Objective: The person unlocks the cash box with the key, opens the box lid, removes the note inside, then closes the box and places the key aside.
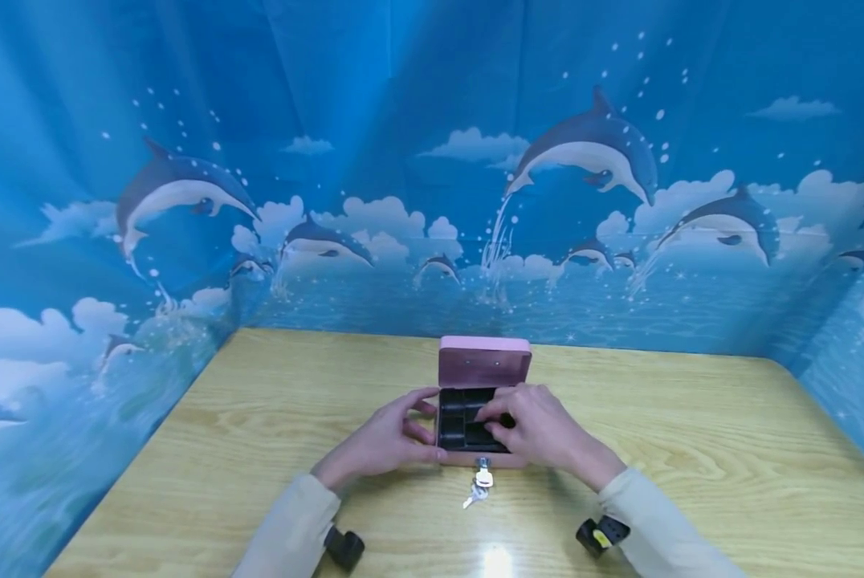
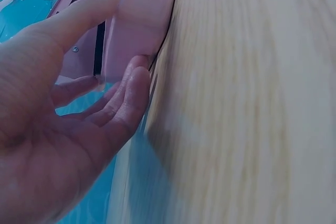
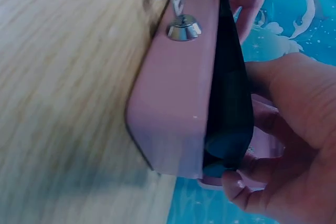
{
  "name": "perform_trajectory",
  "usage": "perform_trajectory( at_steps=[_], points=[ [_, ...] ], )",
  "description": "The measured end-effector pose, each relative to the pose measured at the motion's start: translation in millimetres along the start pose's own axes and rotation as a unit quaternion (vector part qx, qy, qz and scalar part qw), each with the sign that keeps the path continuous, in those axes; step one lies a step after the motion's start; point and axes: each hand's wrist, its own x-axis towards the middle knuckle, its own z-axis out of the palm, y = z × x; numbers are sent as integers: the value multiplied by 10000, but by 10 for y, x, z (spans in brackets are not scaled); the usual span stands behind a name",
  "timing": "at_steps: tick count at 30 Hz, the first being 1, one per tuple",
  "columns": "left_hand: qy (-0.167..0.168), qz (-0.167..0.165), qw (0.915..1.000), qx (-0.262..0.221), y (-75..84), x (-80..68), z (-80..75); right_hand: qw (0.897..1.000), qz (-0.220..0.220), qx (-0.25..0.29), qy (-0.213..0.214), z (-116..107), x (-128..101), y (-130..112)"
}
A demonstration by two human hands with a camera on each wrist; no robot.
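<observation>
At centre of the wood-grain worktop [image 1: 656, 449], a small pink metal cash box [image 1: 484, 363] stands open, lid upright.

Left hand [image 1: 389, 437] grasps the box's smooth, rounded left wall at 9 o'clock, thumb along the front face and fingers curled around its side. Right hand [image 1: 540, 429] reaches in from 3 o'clock, fingers curled over the black plastic compartment tray [image 1: 461, 421], pinching its edge. Silver keys [image 1: 478, 484] hang from the round lock at 6 o'clock, resting on the worktop.
</observation>
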Motion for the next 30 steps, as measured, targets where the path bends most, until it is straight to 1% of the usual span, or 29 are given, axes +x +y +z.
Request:
perform_trajectory(
  at_steps=[5,8,13,16,21,24,27,30],
  points=[
    [-36,16,10000,-38,16,-6,-6,9998,192,20,-57,-128,-44,-20],
    [-49,63,10000,0,18,-5,-7,9997,236,75,-27,-199,-96,4],
    [-23,46,10000,66,11,5,-9,9996,167,113,182,-278,-217,80],
    [-22,-61,10000,71,17,18,-13,9993,198,116,311,-320,-294,123],
    [-69,-288,9996,3,23,44,-23,9983,398,86,423,-381,-416,184],
    [-96,-300,9995,8,16,56,-27,9976,481,30,506,-405,-485,224],
    [-143,-214,9996,64,13,66,-29,9964,520,-45,661,-429,-559,273],
    [-187,-232,9995,91,20,84,-33,9951,520,-24,844,-455,-631,333]
  ],
)
